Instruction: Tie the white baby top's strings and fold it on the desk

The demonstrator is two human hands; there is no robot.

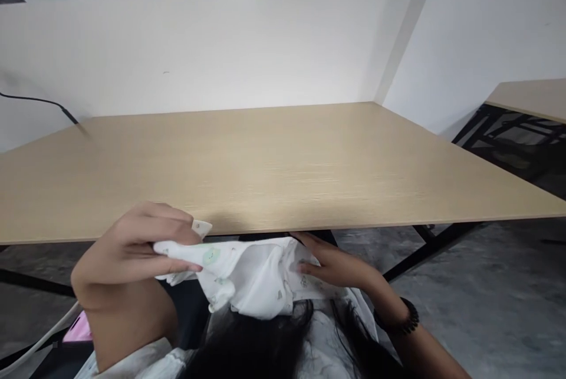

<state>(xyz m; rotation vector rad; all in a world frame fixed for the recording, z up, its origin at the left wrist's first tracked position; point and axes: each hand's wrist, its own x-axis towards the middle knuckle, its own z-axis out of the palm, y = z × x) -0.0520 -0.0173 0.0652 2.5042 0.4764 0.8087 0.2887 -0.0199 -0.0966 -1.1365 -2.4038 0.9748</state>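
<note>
A white cloth (260,279) with small green and grey prints hangs bunched between my hands, just in front of the table's near edge. My left hand (141,243) pinches its left end between thumb and fingers, and a small corner sticks up past the knuckles. On the right side my right hand (322,261) grips the cloth, its fingers partly hidden by the folds. The cloth's lower part hangs in loose folds above my lap. What kind of cloth item it is, I cannot tell.
A light wooden table (283,161) spans the view, against a white wall (221,55). A black cable (39,99) reaches its far left corner. At lower left lie a pink object (79,329) and a white cord (48,335). Another table (530,96) stands at right.
</note>
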